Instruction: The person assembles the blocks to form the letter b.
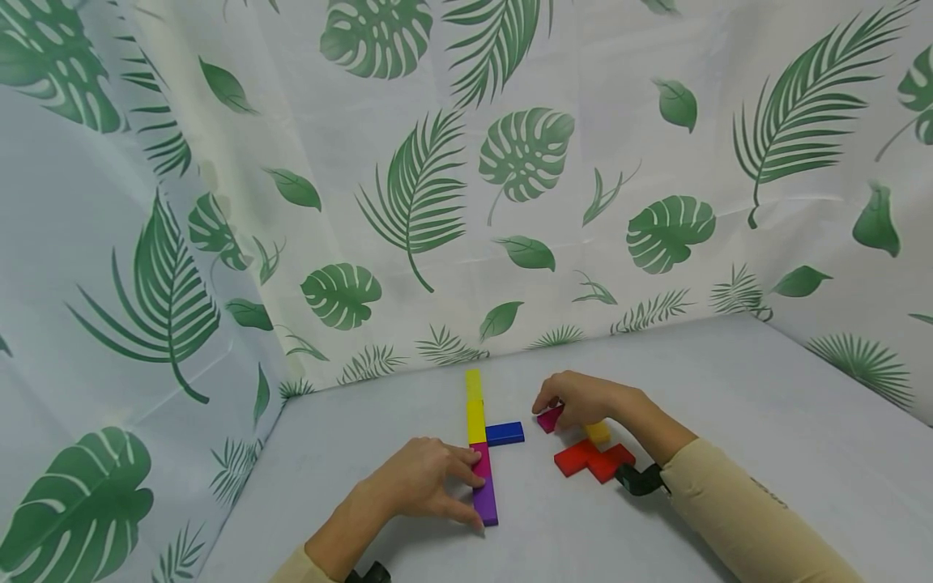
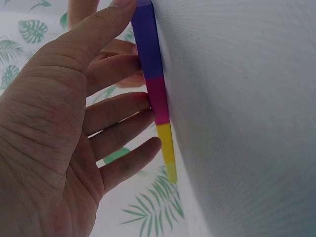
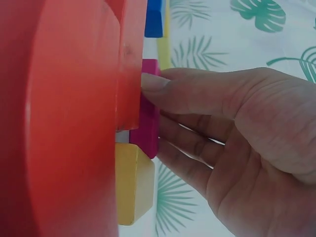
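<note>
1. Head: On the white tabletop [image 1: 532,518], a straight row of blocks runs away from the person: a purple block [image 1: 485,504] nearest, then a magenta block [image 1: 481,460], a yellow block [image 1: 476,423] and a pale yellow block [image 1: 474,382]. The left hand [image 1: 423,478] touches its left side. A blue bar [image 1: 505,434] lies just right of the yellow block. Farther right, the right hand [image 1: 586,397] holds a magenta piece [image 1: 549,419] near an amber block [image 1: 599,433] and a zigzag red block [image 1: 592,461].
2. Left wrist: The left grip is spread, fingers extended towards the row, thumb at the purple block.
3. Right wrist: The right grip pinches the magenta piece, thumb on its near face; the red block fills the foreground.
</note>
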`<action>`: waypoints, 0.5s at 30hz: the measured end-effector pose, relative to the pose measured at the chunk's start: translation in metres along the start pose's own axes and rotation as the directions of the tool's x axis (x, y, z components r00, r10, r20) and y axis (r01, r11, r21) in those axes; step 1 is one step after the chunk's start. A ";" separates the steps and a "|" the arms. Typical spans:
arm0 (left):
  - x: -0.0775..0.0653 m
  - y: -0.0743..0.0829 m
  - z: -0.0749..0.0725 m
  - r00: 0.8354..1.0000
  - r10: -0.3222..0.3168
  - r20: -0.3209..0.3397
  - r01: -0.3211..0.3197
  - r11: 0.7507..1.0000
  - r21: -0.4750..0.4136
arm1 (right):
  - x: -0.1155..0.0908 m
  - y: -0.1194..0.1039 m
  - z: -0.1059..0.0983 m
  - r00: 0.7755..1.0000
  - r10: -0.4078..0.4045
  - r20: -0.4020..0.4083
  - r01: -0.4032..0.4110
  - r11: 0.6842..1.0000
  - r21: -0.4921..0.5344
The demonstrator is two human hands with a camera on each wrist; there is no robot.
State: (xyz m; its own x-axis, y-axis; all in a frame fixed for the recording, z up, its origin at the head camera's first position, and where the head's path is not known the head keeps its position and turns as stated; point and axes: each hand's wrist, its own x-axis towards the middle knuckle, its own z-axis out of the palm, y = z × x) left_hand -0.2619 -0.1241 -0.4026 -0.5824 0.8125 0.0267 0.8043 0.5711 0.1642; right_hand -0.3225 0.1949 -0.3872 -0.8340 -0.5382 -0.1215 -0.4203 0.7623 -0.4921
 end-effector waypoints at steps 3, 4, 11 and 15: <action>-0.001 0.000 0.001 1.000 0.002 -0.007 -0.002 1.000 -0.010 | 0.000 0.002 0.000 1.000 -0.016 0.003 0.016 1.000 -0.015; -0.001 0.000 0.001 1.000 0.003 -0.010 -0.003 1.000 -0.012 | 0.000 0.002 0.000 1.000 -0.023 0.005 0.023 0.999 -0.022; -0.001 -0.001 0.001 1.000 0.007 -0.012 -0.007 1.000 -0.009 | 0.002 0.004 0.003 1.000 -0.011 0.009 0.011 0.999 -0.045; -0.001 -0.001 0.001 1.000 0.000 -0.006 0.000 1.000 -0.015 | 0.003 0.006 0.004 1.000 -0.003 0.006 0.004 0.999 -0.039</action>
State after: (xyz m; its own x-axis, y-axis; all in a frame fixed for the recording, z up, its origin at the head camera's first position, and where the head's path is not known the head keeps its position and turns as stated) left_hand -0.2618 -0.1249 -0.4036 -0.5828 0.8120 0.0325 0.8027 0.5689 0.1793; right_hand -0.3266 0.1965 -0.3940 -0.8305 -0.5428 -0.1247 -0.4370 0.7739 -0.4584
